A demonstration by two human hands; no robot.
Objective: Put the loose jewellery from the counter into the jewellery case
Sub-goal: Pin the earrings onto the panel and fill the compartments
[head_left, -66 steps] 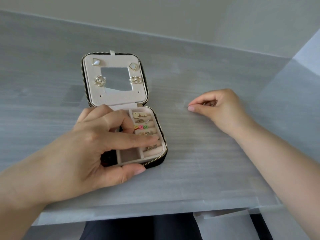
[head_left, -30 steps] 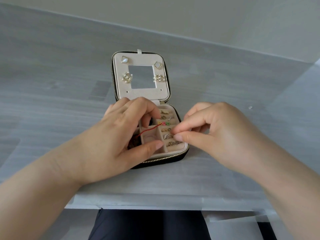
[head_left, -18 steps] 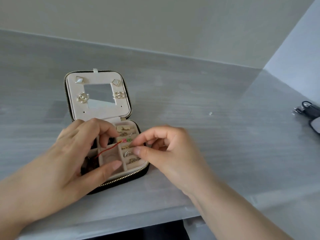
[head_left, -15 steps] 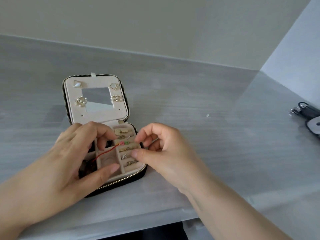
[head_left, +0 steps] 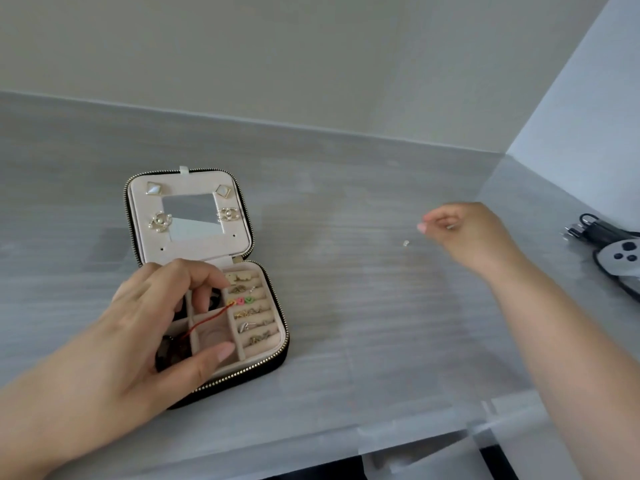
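Hiding half the jewellery case, left hand, right hand blurred near tiny piece, both grips unclear

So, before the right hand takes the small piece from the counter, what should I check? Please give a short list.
1. Jewellery case open: ok.
2. Small piece visible on the counter, uncovered: ok.
3. Right hand near the piece, not touching it: ok.
4. Right hand free to pinch: cannot tell; something glints among its fingers.
5. Left hand on the case to steady it: ok.
6. Free compartment beside the left thumb: ok, it looks bare.
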